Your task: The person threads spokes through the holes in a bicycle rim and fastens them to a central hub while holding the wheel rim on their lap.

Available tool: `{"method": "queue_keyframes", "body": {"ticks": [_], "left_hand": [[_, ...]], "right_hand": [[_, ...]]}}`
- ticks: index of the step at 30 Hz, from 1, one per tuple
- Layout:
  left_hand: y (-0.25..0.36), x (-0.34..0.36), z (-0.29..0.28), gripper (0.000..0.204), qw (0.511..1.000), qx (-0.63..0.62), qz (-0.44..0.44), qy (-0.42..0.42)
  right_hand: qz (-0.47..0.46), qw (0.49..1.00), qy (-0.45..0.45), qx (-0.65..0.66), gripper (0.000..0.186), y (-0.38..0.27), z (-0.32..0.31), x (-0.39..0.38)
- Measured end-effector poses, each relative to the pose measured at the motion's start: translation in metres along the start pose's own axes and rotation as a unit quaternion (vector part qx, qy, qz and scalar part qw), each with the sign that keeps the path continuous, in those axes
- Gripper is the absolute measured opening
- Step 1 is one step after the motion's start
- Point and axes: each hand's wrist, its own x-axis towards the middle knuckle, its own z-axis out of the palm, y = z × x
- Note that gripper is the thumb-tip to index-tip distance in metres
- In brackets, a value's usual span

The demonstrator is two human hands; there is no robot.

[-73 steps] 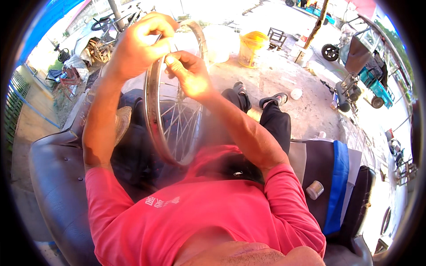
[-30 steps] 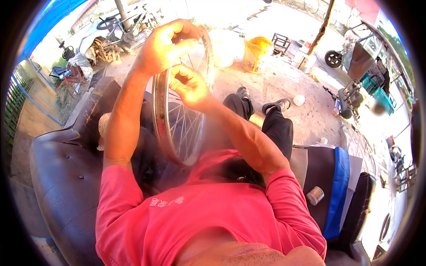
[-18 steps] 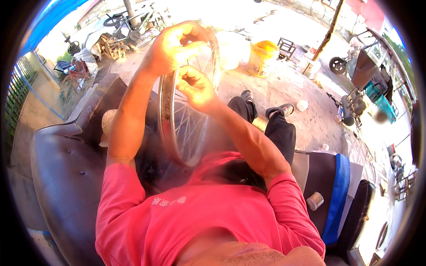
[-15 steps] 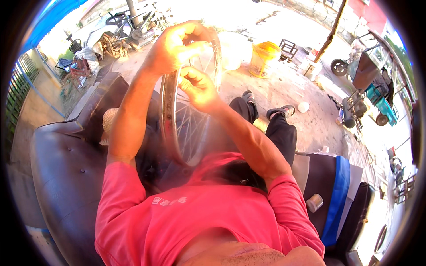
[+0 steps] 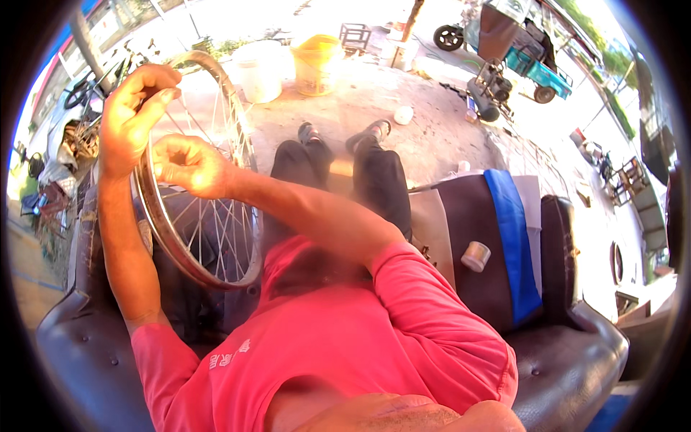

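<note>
A spoked bicycle wheel (image 5: pixel 160 227) without a tyre stands tilted over the left side of my lap, its metal rim facing me. My left hand (image 5: pixel 133 119) is curled over the upper left of the rim, thumb and fingers closed around it. Just below, on the inner side of the rim by the spokes, is my right hand (image 5: pixel 191 165). Its thumb and fingertips are pressed together; whatever they pinch is too small or glare-washed to name.
I sit on a brown leather sofa (image 5: pixel 79 353). Beside me on the right lie a blue cloth strip (image 5: pixel 515 245) and a small round tub (image 5: pixel 475 256). Ahead stand a yellow bucket (image 5: pixel 317 72), a white bucket (image 5: pixel 258 75) and a teal cart (image 5: pixel 536 72).
The view has swung to the right, so the wheel and both hands sit farther left in the picture. Both hands remain at the rim, and the wheel's spokes show more openly.
</note>
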Motion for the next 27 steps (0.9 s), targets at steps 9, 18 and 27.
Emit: {"method": "queue_keyframes", "body": {"ticks": [9, 18, 27], "left_hand": [[-0.002, 0.005, 0.003, 0.009, 1.000, -0.023, -0.008, -0.003], [0.011, 0.012, 0.009, 0.015, 0.999, -0.018, -0.030, -0.016], [0.011, -0.002, 0.003, 0.015, 0.999, -0.031, -0.025, 0.008]], "right_hand": [[-0.023, 0.999, 0.021, 0.023, 0.011, 0.002, 0.000, 0.000], [0.009, 0.999, 0.036, -0.001, 0.009, 0.004, -0.010, -0.005], [0.038, 0.998, 0.011, 0.055, 0.009, -0.012, 0.005, -0.002]]}}
